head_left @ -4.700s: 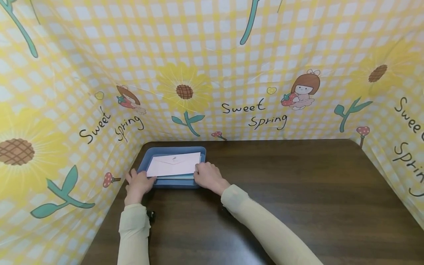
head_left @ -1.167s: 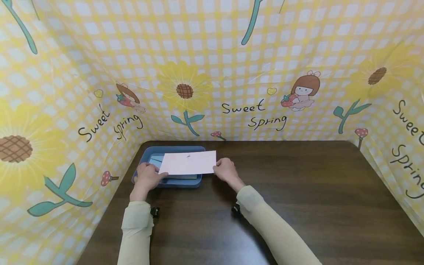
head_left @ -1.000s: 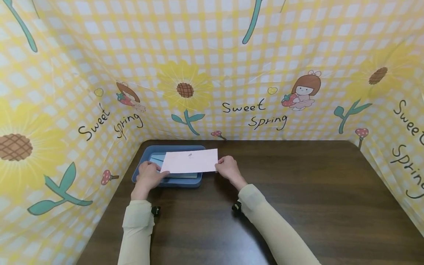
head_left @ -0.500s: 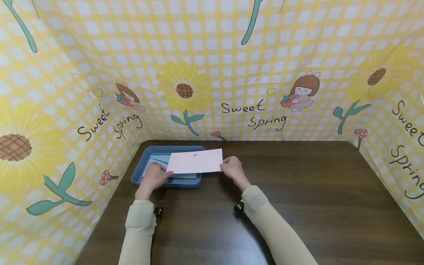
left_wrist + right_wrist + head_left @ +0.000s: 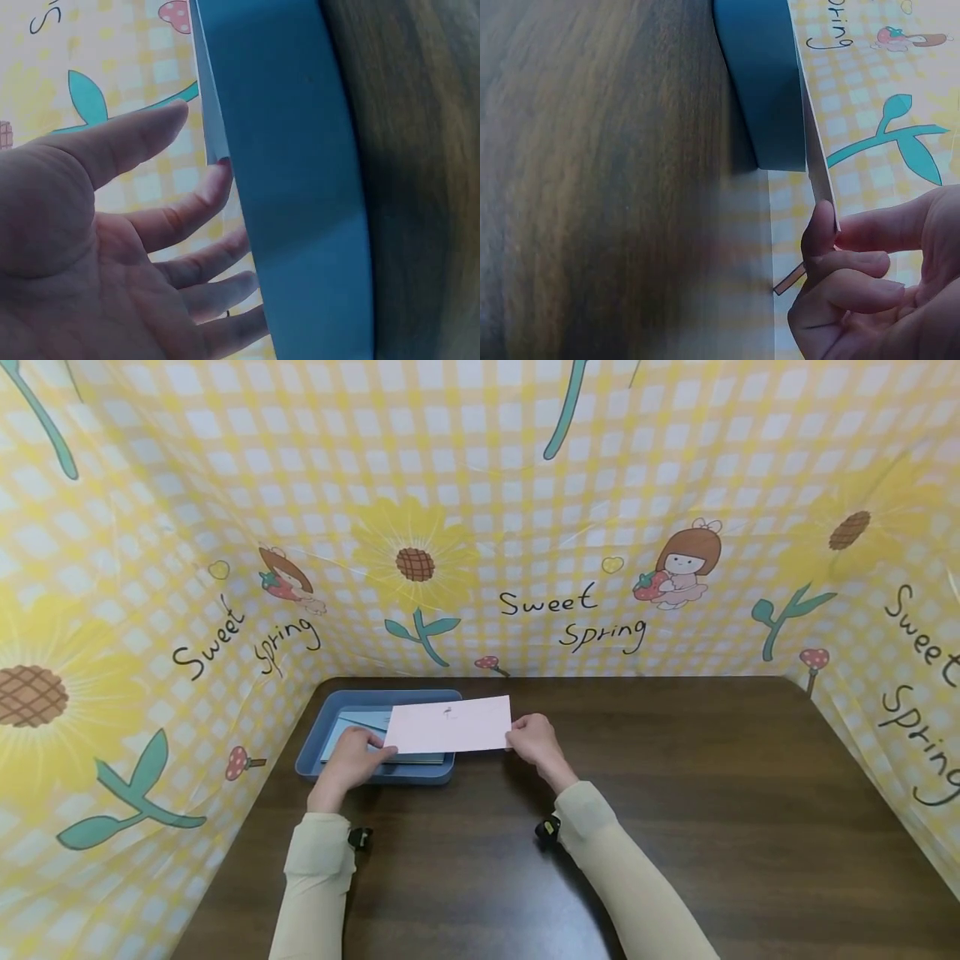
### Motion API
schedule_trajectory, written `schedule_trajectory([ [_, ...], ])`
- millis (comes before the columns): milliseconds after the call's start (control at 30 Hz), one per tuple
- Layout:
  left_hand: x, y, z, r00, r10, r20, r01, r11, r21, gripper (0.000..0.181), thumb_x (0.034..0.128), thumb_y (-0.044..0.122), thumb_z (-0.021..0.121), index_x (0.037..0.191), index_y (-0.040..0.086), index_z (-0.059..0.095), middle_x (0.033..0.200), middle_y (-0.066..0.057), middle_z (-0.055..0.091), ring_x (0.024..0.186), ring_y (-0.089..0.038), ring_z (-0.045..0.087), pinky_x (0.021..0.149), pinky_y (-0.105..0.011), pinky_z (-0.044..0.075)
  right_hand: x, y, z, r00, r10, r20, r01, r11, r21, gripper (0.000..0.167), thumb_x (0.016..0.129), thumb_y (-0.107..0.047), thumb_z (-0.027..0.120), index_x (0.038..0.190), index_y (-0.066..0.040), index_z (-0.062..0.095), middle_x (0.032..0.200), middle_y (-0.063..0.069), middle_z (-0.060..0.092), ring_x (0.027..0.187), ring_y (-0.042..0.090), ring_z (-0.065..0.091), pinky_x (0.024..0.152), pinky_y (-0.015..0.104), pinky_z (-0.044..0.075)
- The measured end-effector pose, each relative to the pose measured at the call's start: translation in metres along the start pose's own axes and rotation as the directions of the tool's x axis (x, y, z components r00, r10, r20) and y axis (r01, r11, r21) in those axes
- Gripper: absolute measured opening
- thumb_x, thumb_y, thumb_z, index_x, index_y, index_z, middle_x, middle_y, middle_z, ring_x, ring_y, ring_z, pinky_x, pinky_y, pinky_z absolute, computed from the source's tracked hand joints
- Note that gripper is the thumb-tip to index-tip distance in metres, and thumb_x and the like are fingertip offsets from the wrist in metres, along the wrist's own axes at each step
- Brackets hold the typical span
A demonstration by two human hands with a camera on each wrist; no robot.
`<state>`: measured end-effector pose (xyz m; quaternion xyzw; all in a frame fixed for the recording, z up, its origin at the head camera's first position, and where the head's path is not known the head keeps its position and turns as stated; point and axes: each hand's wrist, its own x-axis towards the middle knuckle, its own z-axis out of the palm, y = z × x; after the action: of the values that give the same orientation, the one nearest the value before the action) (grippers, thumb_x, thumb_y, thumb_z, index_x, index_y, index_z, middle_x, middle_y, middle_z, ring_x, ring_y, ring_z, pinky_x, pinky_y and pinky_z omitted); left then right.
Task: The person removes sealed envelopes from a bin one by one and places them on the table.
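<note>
A pale pink envelope point(image 5: 448, 725) with a small printed figure lies above the blue tray point(image 5: 414, 774), sticking out past its right rim. My right hand point(image 5: 536, 742) pinches the envelope's right end between thumb and index finger, as the right wrist view shows. At the other end is my left hand point(image 5: 351, 762), above the tray's left part. In the left wrist view its fingers are spread and loosely bent, the index fingertip touches the envelope's edge from below, and the thumb stands apart. Light blue envelopes point(image 5: 347, 724) lie in the tray, partly hidden by the pink one and my left hand.
The dark wooden table point(image 5: 675, 810) extends to the right and front of the tray. A yellow checked cloth point(image 5: 555, 527) with sunflowers and lettering hangs behind and along both sides. The tray sits close to the left and back edges.
The pink envelope has slid right from the stack and now overhangs the tray's right rim, uncovering light blue paper at left. Both hands have shifted right with it.
</note>
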<state>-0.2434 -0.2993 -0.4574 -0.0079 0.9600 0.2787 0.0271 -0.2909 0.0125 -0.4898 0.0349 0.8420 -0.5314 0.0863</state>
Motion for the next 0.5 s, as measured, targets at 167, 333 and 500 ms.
schedule_trajectory([
  [167,0.002,-0.004,0.002,0.999,0.037,0.017,-0.037,0.999,-0.022,0.033,0.101,0.024,0.072,0.101,-0.009,0.074,0.12,-0.03,0.066,0.117,-0.044,0.059,0.102,-0.06,0.046,-0.003,0.001,-0.003,1.0,-0.005,-0.015,0.005,1.0,0.015,0.006,0.088,-0.002,0.063,0.087,-0.002,0.069,0.081,0.01,0.064,0.058,0.017,0.05,0.051,0.029,0.039],
  [333,0.005,-0.006,0.006,0.997,0.051,0.051,-0.049,0.998,-0.035,0.033,0.1031,0.026,0.068,0.101,-0.006,0.076,0.106,-0.019,0.073,0.102,-0.036,0.066,0.091,-0.057,0.052,-0.006,0.004,-0.008,0.999,-0.011,-0.03,0.012,0.999,0.039,0.007,0.087,-0.002,0.064,0.09,-0.001,0.07,0.084,0.011,0.064,0.06,0.018,0.05,0.054,0.03,0.041],
  [500,0.008,-0.006,0.011,0.995,0.055,0.083,-0.052,0.998,-0.034,0.034,0.1042,0.027,0.066,0.104,-0.005,0.076,0.106,-0.017,0.072,0.103,-0.034,0.065,0.093,-0.056,0.051,-0.005,0.008,-0.013,1.0,-0.003,-0.031,0.006,0.997,0.078,0.011,0.09,-0.003,0.065,0.097,0.001,0.073,0.083,0.011,0.065,0.056,0.015,0.046,0.052,0.028,0.038],
])
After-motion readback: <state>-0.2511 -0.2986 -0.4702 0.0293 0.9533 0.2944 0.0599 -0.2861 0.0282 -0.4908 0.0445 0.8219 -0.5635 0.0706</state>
